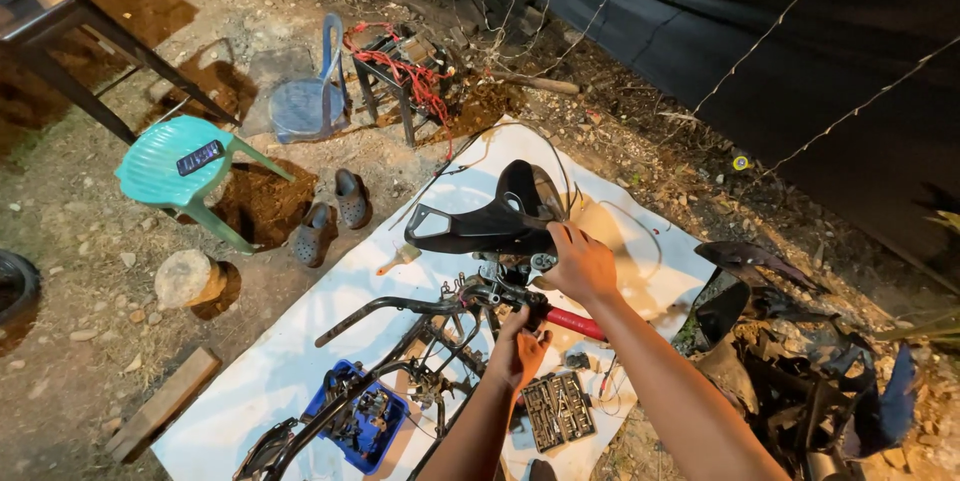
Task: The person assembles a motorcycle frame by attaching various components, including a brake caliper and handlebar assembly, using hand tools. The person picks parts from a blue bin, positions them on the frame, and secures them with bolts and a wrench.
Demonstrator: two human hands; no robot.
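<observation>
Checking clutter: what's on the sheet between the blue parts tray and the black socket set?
Head view: the stripped black frame tubing and the left hand lie between blue tray and socket set.

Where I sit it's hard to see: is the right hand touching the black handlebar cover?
Touching. The head view shows the right hand with its fingers laid on the rear edge of the black handlebar cover, no gap between them.

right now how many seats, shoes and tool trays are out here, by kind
plastic chairs: 2, the green chair and the blue chair
grey clogs: 2, left clog, right clog
tool trays: 2, the blue tray and the socket case
total: 6
</observation>
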